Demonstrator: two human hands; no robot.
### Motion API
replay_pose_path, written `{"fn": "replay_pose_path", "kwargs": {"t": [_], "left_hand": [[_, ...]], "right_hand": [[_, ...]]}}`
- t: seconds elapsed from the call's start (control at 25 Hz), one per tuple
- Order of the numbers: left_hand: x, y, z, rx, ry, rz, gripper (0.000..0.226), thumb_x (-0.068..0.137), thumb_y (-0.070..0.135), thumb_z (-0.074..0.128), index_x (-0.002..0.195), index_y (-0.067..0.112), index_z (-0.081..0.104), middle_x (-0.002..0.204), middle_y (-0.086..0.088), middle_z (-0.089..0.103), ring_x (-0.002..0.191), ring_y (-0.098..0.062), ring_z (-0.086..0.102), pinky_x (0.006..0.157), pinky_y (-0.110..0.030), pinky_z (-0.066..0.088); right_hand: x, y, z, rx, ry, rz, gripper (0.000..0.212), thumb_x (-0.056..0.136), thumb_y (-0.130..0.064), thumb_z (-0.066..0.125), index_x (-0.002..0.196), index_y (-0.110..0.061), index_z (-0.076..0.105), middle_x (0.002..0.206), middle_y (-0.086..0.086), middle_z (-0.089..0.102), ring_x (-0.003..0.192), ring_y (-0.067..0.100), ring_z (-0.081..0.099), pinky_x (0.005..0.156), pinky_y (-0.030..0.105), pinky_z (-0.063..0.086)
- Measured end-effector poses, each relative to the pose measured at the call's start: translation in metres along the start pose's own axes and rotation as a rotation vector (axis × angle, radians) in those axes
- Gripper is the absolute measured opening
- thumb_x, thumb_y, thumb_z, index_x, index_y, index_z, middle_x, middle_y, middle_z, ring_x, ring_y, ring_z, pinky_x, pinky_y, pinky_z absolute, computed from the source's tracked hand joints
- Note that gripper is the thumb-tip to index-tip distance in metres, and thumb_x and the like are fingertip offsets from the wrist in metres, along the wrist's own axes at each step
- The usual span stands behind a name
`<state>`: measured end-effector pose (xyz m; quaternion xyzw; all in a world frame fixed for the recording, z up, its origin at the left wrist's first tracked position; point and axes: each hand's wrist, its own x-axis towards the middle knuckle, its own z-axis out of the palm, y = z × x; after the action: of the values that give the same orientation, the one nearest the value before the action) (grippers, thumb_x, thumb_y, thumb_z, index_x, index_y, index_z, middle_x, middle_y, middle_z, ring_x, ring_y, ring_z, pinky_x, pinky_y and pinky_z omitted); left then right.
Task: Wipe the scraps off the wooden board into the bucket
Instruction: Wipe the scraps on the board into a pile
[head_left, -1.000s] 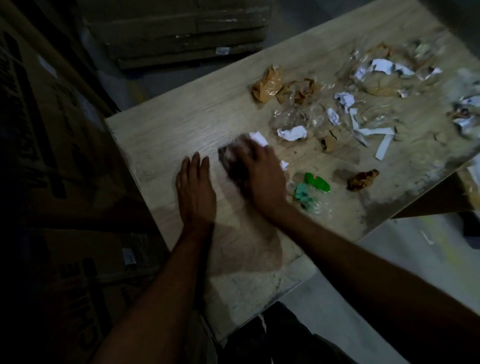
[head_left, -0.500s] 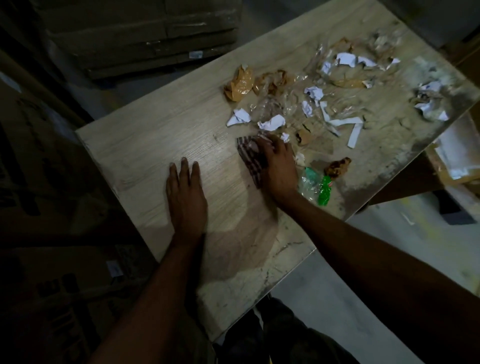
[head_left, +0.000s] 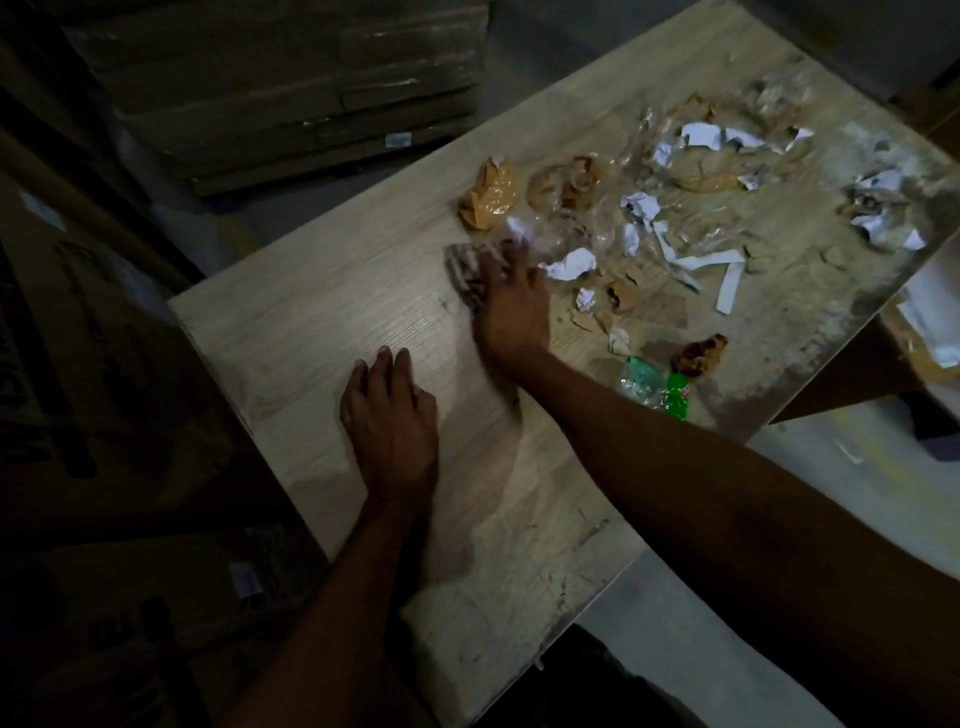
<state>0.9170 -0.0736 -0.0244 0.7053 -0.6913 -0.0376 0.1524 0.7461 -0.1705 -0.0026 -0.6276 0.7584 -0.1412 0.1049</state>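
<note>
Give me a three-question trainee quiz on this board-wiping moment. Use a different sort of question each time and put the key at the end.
1. True or false: the left hand lies flat on the wooden board, holding nothing.
2. Multiple choice: what is under the right hand? A) a checked cloth B) a brush C) a sponge
3. Fill in: the green wrapper lies to the ____ of the right forearm.

Key: 1 true; 2 A; 3 right.
</note>
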Motion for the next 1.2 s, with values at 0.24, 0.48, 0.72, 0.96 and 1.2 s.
{"fn": "replay_pose_path", "kwargs": {"t": [0.24, 0.48, 0.72, 0.96, 1.2], "left_hand": [[0.095, 0.005, -0.012, -0.267, -0.272, -0.039, 0.051, 0.098, 0.033, 0.058, 0.145, 0.018, 0.046, 0.141, -0.014, 0.044, 0.122, -0.040, 0.041, 0.099, -0.052, 0.040], [0.131, 0.010, 0.015, 0.096, -0.130, -0.017, 0.058, 0.100, 0.050, 0.044, 0.151, 0.024, 0.035, 0.129, -0.018, 0.048, 0.110, -0.038, 0.048, 0.087, -0.049, 0.042], [0.132, 0.025, 0.022, 0.120, -0.050, -0.098, 0.053, 0.100, 0.052, 0.043, 0.146, 0.026, 0.042, 0.117, -0.017, 0.051, 0.102, -0.037, 0.047, 0.083, -0.048, 0.040], [0.134, 0.028, 0.014, 0.168, -0.070, -0.050, 0.051, 0.101, 0.046, 0.041, 0.145, 0.020, 0.043, 0.111, -0.022, 0.053, 0.096, -0.038, 0.049, 0.077, -0.046, 0.040], [0.101, 0.054, 0.017, 0.148, -0.164, 0.228, 0.051, 0.102, 0.037, 0.038, 0.149, 0.017, 0.038, 0.116, -0.016, 0.053, 0.099, -0.034, 0.049, 0.080, -0.046, 0.039]], "right_hand": [[-0.019, -0.026, -0.004, 0.270, 0.179, 0.106, 0.068, 0.082, 0.001, 0.060, 0.146, -0.021, 0.056, 0.157, 0.013, 0.041, 0.136, 0.038, 0.041, 0.109, 0.047, 0.045], [0.114, -0.081, 0.027, 0.101, 0.090, -0.063, 0.057, 0.100, -0.031, 0.058, 0.153, -0.019, 0.044, 0.167, 0.010, 0.027, 0.140, 0.034, 0.036, 0.114, 0.044, 0.032], [0.122, -0.013, 0.021, 0.115, 0.351, 0.559, 0.062, 0.090, -0.027, 0.065, 0.149, -0.020, 0.048, 0.159, 0.010, 0.038, 0.135, 0.036, 0.038, 0.115, 0.049, 0.029], [0.083, 0.019, -0.035, 0.257, 0.376, 0.343, 0.058, 0.081, -0.011, 0.068, 0.139, -0.018, 0.064, 0.152, 0.013, 0.049, 0.130, 0.041, 0.046, 0.106, 0.035, 0.027], [-0.061, -0.001, -0.019, 0.096, 0.121, 0.072, 0.057, 0.096, -0.031, 0.062, 0.150, -0.018, 0.051, 0.163, 0.010, 0.038, 0.129, 0.033, 0.048, 0.102, 0.041, 0.048]]}}
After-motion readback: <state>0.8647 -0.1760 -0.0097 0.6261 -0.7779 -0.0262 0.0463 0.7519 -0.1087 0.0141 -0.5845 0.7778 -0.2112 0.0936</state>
